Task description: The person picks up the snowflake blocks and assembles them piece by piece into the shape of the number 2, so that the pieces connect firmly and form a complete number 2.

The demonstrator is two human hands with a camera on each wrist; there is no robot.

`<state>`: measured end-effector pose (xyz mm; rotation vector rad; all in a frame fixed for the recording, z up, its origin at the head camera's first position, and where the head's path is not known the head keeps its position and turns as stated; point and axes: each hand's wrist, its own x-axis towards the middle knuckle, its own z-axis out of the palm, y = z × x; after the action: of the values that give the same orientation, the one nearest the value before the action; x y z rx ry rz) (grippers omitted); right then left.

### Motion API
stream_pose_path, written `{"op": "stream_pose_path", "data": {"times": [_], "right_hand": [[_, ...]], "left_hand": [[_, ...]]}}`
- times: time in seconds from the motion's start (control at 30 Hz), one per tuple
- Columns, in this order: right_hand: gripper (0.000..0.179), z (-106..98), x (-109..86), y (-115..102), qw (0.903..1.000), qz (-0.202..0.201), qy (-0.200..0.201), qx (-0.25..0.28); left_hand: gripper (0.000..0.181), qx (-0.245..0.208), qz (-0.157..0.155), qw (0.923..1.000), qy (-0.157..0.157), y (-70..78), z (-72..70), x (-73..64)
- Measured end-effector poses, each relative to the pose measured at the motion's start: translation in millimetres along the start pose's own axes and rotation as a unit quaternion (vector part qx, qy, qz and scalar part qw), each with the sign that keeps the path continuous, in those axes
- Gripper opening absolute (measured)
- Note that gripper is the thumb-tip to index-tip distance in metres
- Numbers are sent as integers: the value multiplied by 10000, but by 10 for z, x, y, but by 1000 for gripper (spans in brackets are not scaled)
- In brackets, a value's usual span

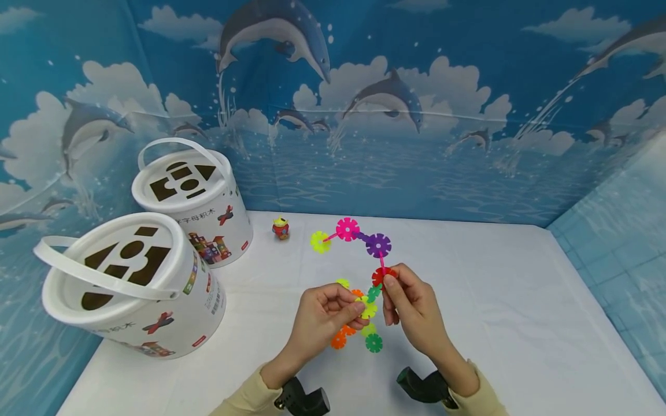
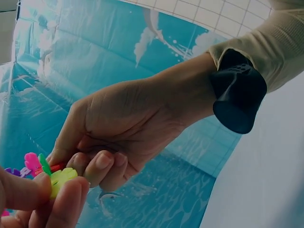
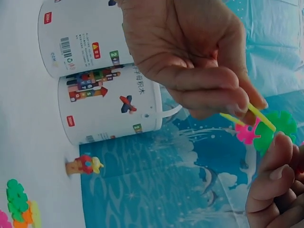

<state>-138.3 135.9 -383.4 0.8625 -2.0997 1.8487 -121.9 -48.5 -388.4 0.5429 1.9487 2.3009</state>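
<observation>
My left hand (image 1: 330,312) pinches a yellow notched flower-shaped plastic disc (image 1: 369,308) between thumb and fingers. With thumb and fingers my right hand (image 1: 411,303) holds a red disc (image 1: 381,276). A green disc (image 1: 374,293) sits between these two, set edge-on to the yellow one in the right wrist view. From the red disc a linked chain runs away through a pink disc seen edge-on, a purple disc (image 1: 378,245), a magenta disc (image 1: 347,229) and a yellow-green disc (image 1: 319,242). Fingers hide parts of the held discs.
Below the hands lie more discs, among them an orange disc (image 1: 338,340) and a green disc (image 1: 373,343). Two white lidded buckets (image 1: 208,315) (image 1: 240,231) with handles stand at left. A small toy figure (image 1: 281,229) stands near the dolphin-printed backdrop (image 1: 364,167).
</observation>
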Motion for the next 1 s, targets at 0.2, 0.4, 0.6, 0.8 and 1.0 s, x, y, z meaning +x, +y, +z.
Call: {"op": "stream_pose_path", "data": {"times": [0.2, 0.4, 0.6, 0.8, 1.0], "right_hand": [[17, 66, -9, -16, 9999, 0, 127, -14], [15, 110, 2, 15, 9998, 17, 213, 66], [11, 72, 44, 110, 9955, 858, 224, 321], [14, 40, 63, 200, 9890, 1263, -256, 724], [13, 64, 64, 243, 9824, 1519, -837, 692]], "left_hand": [[13, -137, 10, 9999, 93, -31, 24, -10], [15, -115, 96, 9997, 215, -66, 32, 13], [12, 4, 229, 9978, 629, -170, 3, 94], [13, 150, 595, 9932, 993, -233, -53, 136], [14, 215, 757, 9906, 1119, -246, -97, 153]]}}
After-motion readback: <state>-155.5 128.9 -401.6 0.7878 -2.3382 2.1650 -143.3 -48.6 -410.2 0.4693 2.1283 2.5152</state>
